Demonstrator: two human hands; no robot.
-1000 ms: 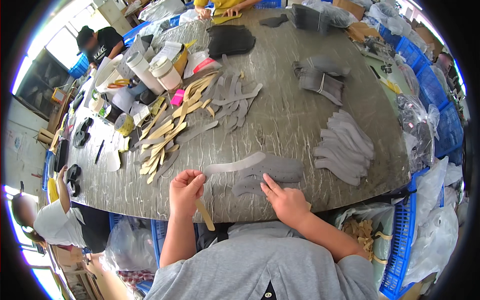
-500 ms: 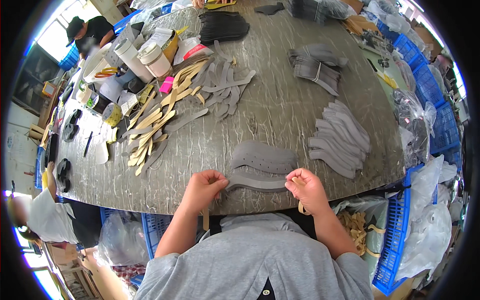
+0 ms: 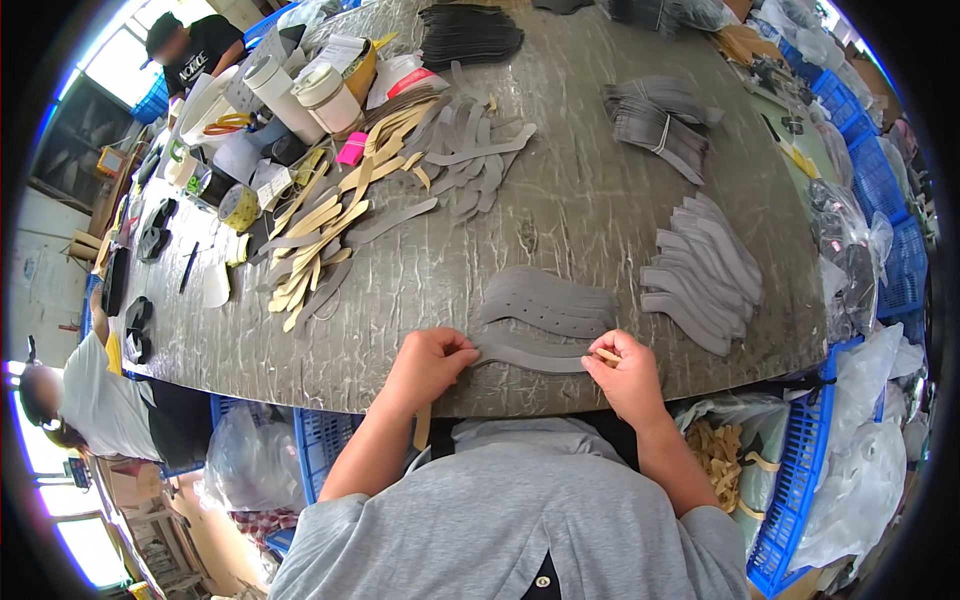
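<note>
A curved grey strip (image 3: 540, 354), apparently foam or fabric, stretches between my hands near the table's front edge. My left hand (image 3: 430, 368) is closed in a pinch at its left end. A tan strip (image 3: 423, 427), perhaps backing paper, hangs below that hand. At the other end, my right hand (image 3: 627, 378) pinches with thumb and forefinger, and a short tan piece (image 3: 606, 355) shows in its fingers. Just beyond the strip lies a grey curved piece with small holes (image 3: 548, 300). Layered wavy grey strips (image 3: 700, 275) rest to the right.
Mixed tan and grey strips (image 3: 325, 235) heap at the left, near cups (image 3: 330, 98) and tape rolls (image 3: 238, 207). Bundled grey pieces (image 3: 660, 125) lie farther back. Blue crates (image 3: 800, 490) stand against the table's right side. Other people (image 3: 205, 55) are at the left.
The grey strip and both hands now sit closer to the holed piece. The tan strip that hung under my right hand no longer shows there. The whole view has shifted slightly.
</note>
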